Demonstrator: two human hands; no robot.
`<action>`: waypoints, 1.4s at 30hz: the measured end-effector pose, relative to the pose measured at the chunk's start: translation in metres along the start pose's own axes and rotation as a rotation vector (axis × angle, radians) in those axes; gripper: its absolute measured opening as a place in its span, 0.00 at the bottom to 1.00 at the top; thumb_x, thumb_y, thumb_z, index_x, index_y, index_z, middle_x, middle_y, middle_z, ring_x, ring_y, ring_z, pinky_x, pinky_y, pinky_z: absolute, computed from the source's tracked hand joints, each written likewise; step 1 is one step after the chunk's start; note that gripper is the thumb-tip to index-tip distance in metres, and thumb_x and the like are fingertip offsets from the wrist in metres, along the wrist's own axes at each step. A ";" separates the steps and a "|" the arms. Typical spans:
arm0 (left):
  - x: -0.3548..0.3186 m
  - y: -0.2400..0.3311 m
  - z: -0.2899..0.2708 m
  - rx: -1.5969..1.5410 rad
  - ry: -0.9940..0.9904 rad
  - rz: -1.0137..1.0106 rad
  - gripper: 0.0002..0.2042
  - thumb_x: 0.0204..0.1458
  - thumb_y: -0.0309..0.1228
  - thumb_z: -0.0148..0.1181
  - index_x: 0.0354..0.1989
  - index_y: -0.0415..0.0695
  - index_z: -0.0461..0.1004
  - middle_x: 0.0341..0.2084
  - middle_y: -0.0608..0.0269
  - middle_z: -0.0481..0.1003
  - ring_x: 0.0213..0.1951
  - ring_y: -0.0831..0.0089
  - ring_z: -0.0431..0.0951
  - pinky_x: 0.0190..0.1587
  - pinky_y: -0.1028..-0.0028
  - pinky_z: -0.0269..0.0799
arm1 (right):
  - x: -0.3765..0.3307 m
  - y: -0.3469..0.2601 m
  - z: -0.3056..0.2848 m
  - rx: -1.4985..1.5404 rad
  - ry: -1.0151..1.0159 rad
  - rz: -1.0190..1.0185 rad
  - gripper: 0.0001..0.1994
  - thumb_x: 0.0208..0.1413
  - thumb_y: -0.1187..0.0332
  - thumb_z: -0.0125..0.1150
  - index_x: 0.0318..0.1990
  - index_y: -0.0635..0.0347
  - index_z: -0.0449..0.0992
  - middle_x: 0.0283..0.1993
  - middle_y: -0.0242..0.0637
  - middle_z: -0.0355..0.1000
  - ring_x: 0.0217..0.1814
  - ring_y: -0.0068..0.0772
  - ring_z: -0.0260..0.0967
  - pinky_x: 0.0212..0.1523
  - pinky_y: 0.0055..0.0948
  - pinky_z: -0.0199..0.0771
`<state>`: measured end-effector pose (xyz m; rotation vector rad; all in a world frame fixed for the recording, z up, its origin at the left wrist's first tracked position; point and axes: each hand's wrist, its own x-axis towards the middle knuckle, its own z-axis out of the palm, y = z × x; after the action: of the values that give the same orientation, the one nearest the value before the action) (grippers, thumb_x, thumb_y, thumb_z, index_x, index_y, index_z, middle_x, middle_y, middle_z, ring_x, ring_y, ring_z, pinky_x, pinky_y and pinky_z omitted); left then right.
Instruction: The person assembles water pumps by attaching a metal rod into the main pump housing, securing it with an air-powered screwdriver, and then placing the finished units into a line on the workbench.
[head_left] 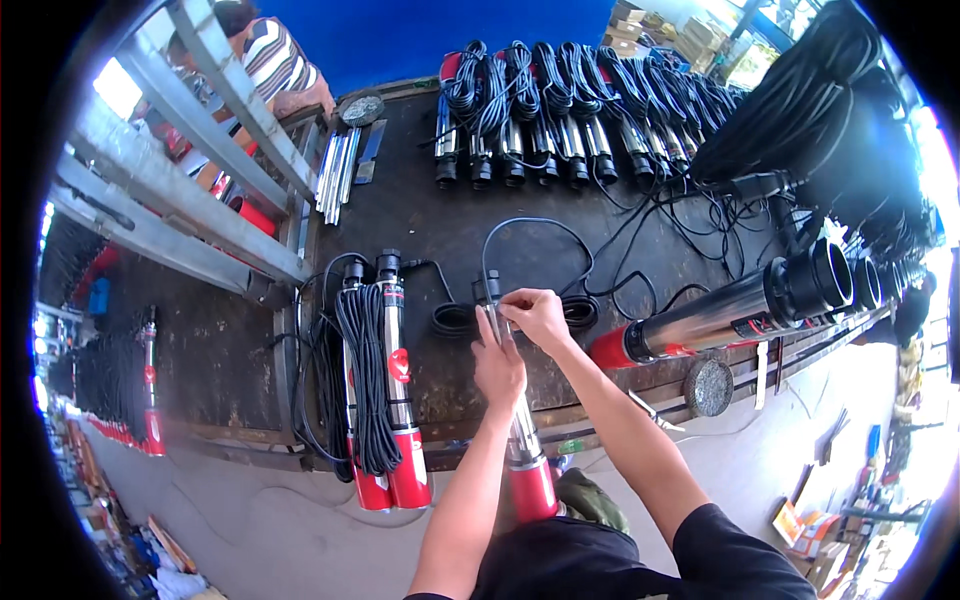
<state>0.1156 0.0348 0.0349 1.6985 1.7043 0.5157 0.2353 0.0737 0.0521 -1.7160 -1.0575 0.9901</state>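
Observation:
A slim submersible pump [532, 485], silver with a red lower end, stretches from my lap over the bench edge, its black head [489, 287] pointing away from me. My left hand [499, 368] is closed round its upper silver part, fingers lying along the tube. Just below the black head, my right hand [538, 316] pinches at the pump's right side; what lies between its fingertips is too small to make out. From the head a black cable [540, 221] loops over to the right, and a cable coil [578, 311] lies partly hidden behind the right hand.
Two pumps with a bundled cable [368, 375] lie to the left on the dark bench [400, 218]. More cabled pumps [545, 140] line the back. Larger steel pumps [735, 310] lie right. Metal strips [338, 175] rest beside a grey frame [190, 190]; a person [285, 62] sits beyond.

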 end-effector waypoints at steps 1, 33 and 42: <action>0.001 -0.001 0.001 -0.002 0.003 -0.003 0.32 0.67 0.44 0.45 0.76 0.55 0.43 0.44 0.40 0.71 0.37 0.44 0.79 0.38 0.52 0.77 | -0.001 -0.002 0.001 -0.079 0.013 -0.033 0.13 0.51 0.69 0.69 0.41 0.69 0.84 0.31 0.43 0.81 0.31 0.28 0.79 0.36 0.26 0.78; 0.000 -0.001 0.005 0.099 0.021 -0.017 0.33 0.67 0.44 0.44 0.77 0.62 0.37 0.41 0.41 0.72 0.36 0.44 0.80 0.39 0.50 0.78 | -0.208 0.035 -0.044 0.867 0.845 0.372 0.15 0.61 0.56 0.56 0.46 0.56 0.78 0.38 0.31 0.78 0.30 0.21 0.69 0.32 0.20 0.65; 0.001 -0.008 0.006 0.089 0.068 0.014 0.33 0.65 0.44 0.46 0.77 0.61 0.41 0.37 0.43 0.74 0.31 0.46 0.80 0.34 0.52 0.79 | -0.171 -0.077 -0.009 0.539 0.904 -0.664 0.41 0.59 0.56 0.61 0.71 0.69 0.48 0.55 0.55 0.71 0.34 0.30 0.74 0.37 0.24 0.73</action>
<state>0.1143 0.0342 0.0251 1.7747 1.7888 0.5171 0.1701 -0.0669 0.1578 -1.0325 -0.5842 0.0076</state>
